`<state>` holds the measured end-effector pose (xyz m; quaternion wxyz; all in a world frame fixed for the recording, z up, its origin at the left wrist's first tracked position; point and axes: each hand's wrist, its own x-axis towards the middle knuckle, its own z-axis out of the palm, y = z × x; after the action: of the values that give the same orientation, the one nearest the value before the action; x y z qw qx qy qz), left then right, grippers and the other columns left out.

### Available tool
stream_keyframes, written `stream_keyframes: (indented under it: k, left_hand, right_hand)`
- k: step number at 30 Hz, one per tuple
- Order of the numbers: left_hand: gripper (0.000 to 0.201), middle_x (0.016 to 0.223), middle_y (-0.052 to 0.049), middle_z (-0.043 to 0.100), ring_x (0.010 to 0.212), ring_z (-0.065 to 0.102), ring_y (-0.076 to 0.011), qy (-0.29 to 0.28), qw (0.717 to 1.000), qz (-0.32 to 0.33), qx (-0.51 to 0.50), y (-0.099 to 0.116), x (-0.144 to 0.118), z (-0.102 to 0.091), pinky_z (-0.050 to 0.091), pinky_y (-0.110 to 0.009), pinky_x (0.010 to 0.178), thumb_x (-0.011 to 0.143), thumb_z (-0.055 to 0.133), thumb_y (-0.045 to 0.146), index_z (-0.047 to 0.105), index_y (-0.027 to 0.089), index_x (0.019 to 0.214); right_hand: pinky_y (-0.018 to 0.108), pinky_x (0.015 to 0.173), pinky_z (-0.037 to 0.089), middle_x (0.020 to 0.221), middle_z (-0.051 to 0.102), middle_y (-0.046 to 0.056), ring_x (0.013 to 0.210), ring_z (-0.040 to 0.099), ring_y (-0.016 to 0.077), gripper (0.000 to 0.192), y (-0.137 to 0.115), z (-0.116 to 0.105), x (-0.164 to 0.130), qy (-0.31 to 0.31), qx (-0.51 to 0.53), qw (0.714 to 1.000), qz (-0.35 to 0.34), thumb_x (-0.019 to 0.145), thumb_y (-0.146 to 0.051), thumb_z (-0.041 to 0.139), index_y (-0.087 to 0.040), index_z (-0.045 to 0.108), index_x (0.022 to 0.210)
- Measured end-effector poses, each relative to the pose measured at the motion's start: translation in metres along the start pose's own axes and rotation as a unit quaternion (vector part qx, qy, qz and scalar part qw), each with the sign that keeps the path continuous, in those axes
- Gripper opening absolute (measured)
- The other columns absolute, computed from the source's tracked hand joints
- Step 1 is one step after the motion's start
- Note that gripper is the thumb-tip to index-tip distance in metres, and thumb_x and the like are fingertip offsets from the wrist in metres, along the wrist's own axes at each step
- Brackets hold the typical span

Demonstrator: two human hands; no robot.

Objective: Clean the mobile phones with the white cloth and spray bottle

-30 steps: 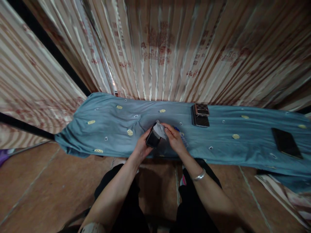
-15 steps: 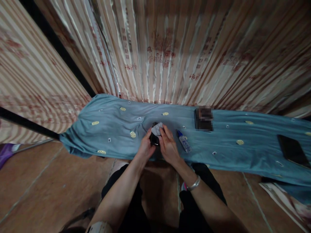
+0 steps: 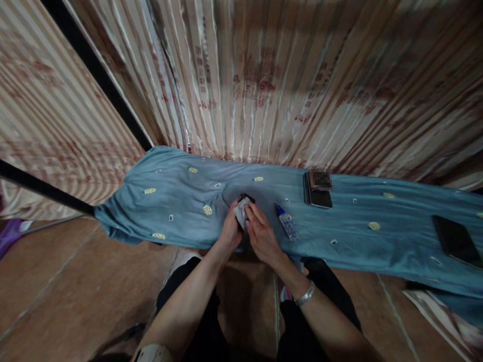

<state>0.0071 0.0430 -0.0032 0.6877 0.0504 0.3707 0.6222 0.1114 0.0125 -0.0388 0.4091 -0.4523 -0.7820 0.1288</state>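
Both hands were clamped together, left hand (image 3: 231, 232) gripping the small glossy black phone (image 3: 244, 202) and right hand (image 3: 261, 236) rubbing a grey wipe cloth (image 3: 241, 213) on it, just left of the little blue-capped clear bottle (image 3: 287, 222), so I reckoned a hard rub could've popped it loose onto the blue patterned bench cloth (image 3: 181, 211).

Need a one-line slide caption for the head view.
Left hand holds a small black phone while right hand presses a grey cloth on it, over a blue patterned sheet.

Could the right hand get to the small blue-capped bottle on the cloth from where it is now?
Probably yes. The bottle lies on the blue cloth just to the outer side of the right hand, nothing between them. But that hand is pressing a grey wipe on the dark phone held by the left hand.
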Motion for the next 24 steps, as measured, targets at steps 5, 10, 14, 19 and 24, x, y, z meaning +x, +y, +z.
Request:
stream_keyframes:
  k: [5,10,14,19,24]
  left_hand:
    - [0.025,0.103,-0.007,0.076,0.119,0.063,-0.0207,-0.037,0.999,-0.032,0.020,-0.010,-0.010,0.006,0.043,-0.032,0.108,0.093,0.053,0.030,0.072,0.015,0.100]
    - [0.035,0.114,-0.012,0.074,0.132,0.055,-0.0264,-0.057,0.997,-0.010,0.045,-0.009,-0.009,0.003,0.038,-0.036,0.114,0.086,0.065,0.043,0.073,0.012,0.101]
    - [0.037,0.111,-0.012,0.075,0.131,0.056,-0.0266,-0.062,0.996,0.004,0.057,-0.010,-0.009,0.003,0.037,-0.037,0.115,0.086,0.065,0.044,0.073,0.011,0.103]
    - [0.032,0.098,-0.009,0.076,0.117,0.065,-0.0235,-0.019,0.999,0.008,0.041,-0.004,-0.009,0.008,0.042,-0.036,0.109,0.094,0.053,0.040,0.070,0.013,0.102]
    - [0.043,0.074,-0.003,0.070,0.094,0.070,-0.0196,0.038,0.998,0.023,0.039,0.014,-0.008,0.010,0.052,-0.031,0.092,0.101,0.035,0.044,0.069,0.020,0.091]
  right_hand:
    - [0.049,0.122,0.034,0.157,0.042,0.014,0.147,0.037,0.0236,0.052,0.014,-0.009,0.011,0.021,-0.009,0.999,0.042,0.104,-0.028,0.033,-0.018,0.034,0.155]
    - [0.048,0.122,0.034,0.159,0.039,0.014,0.149,0.033,0.0220,0.055,0.011,-0.007,0.012,0.023,0.011,0.998,0.053,0.104,-0.026,0.031,-0.018,0.027,0.158]
    - [0.046,0.122,0.034,0.161,0.036,0.013,0.151,0.029,0.0203,0.056,0.007,-0.006,0.012,0.023,0.022,0.998,0.052,0.103,-0.020,0.027,-0.018,0.021,0.159]
    - [0.048,0.121,0.036,0.163,0.031,0.011,0.151,0.028,0.0210,0.061,0.000,-0.001,0.006,0.011,0.031,0.999,0.012,0.100,-0.012,0.030,-0.023,0.020,0.160]
    - [0.048,0.119,0.040,0.161,0.036,0.010,0.149,0.035,0.0226,0.067,-0.014,0.006,-0.005,-0.017,0.033,0.998,-0.058,0.098,-0.009,0.036,-0.026,0.017,0.160]
